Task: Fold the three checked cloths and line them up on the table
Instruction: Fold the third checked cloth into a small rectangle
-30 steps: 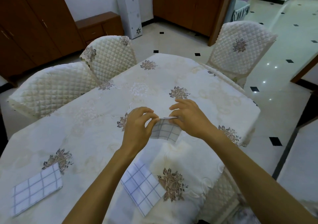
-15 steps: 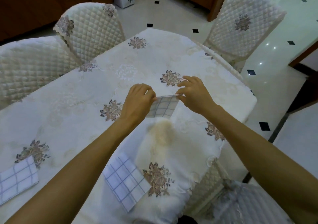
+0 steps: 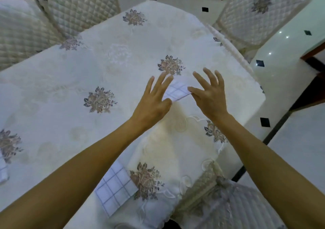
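A small folded checked cloth lies flat on the table between my two hands. My left hand hovers at its left side with fingers spread straight. My right hand is at its right side, fingers spread, thumb near the cloth's right corner. A second folded checked cloth lies near the table's front edge, partly under my left forearm. Only a corner of a third checked cloth shows at the left edge of the view.
The table carries a cream cloth with flower motifs. Quilted chairs stand at the far left, at the back, at the far right and near the front right. Tiled floor lies to the right.
Both hands pinched the small cloth in the air before; now it lies on the table and both hands have let go with fingers spread. The view has tilted downward.
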